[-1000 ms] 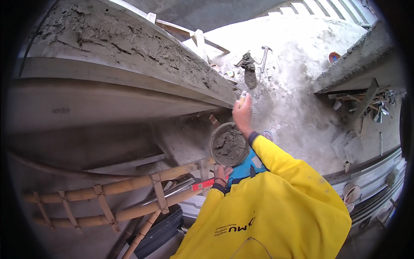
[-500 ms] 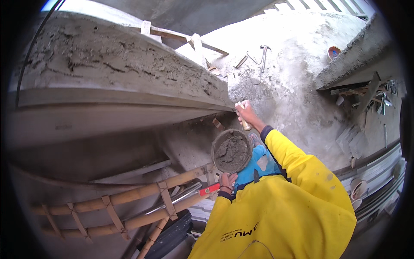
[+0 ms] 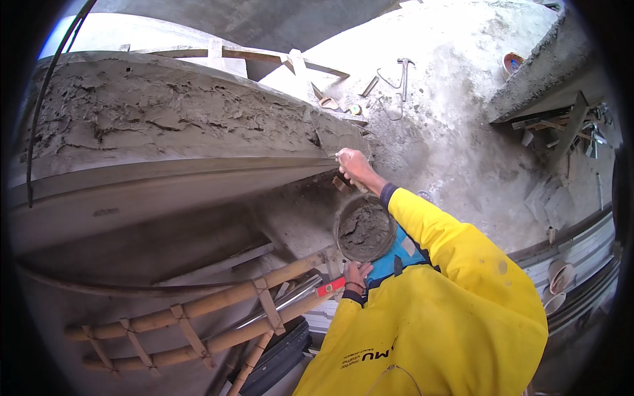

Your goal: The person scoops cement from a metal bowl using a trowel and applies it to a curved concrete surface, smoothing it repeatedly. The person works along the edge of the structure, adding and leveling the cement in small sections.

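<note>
My right hand (image 3: 356,166) is closed around the pale handle of a trowel (image 3: 360,187). The trowel's grey blade appears to lie against the near end of a wall top (image 3: 185,109) covered in rough wet mortar, though grey on grey makes its outline hard to see. Below that hand is a round bucket (image 3: 338,231) holding thick grey mortar (image 3: 364,231). My left hand (image 3: 356,274) grips the bucket's near rim, its fingertips partly hidden there. Beside the left wrist is the red end of a spirit level (image 3: 330,286).
A bamboo ladder (image 3: 231,296) lies to the left. On the pale floor ahead are a hammer (image 3: 404,79) and a handsaw (image 3: 329,103). Wooden braces (image 3: 298,72) stand behind the wall. At right are a rough concrete edge (image 3: 528,76) and a small bucket (image 3: 512,63).
My right hand has moved left from above the bucket to the wall end, bringing the trowel with it. My left hand stays at the bucket. The view has shifted slightly.
</note>
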Tool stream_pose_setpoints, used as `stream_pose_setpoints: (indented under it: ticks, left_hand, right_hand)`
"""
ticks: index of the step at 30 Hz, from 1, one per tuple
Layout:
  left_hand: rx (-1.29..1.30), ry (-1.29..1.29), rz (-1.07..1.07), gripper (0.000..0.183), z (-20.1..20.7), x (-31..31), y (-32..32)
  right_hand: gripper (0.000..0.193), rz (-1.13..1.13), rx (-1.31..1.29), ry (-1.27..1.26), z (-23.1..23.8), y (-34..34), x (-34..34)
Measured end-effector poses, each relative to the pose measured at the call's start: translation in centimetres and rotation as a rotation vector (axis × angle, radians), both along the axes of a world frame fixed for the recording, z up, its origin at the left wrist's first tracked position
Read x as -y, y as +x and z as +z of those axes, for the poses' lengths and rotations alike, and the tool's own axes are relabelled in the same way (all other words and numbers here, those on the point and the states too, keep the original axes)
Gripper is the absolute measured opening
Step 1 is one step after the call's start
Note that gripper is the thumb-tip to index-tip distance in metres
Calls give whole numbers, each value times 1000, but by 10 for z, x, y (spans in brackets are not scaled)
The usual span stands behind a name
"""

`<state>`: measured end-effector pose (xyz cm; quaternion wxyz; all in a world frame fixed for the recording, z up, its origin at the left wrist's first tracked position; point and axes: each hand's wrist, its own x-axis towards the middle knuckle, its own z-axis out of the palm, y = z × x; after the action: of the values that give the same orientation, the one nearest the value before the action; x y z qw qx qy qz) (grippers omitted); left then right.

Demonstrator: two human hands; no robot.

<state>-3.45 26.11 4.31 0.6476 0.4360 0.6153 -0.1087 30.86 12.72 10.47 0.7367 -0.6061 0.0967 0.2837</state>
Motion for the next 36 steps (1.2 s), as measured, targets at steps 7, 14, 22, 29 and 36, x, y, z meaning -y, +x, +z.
stream_pose_setpoints:
  ticks: [7, 14, 22, 29, 36]
  left_hand:
    - [-3, 1, -34, 30, 9, 3, 15]
    - [-22, 55, -93, 24, 29, 14, 38]
    - [52, 43, -104, 23, 15, 9, 37]
    - [12, 49, -109, 20, 40, 20, 50]
    - [7, 26, -25, 18, 14, -1, 24]
  right_hand:
    - [30, -154, 416, -236, 0, -24, -15]
    - [26, -74, 488, -360, 7, -52, -1]
    - [25, -100, 451, -345, -21, -75, 40]
    - [31, -61, 164, -122, -14, -50, -3]
    - [18, -83, 493, -371, 28, -86, 9]
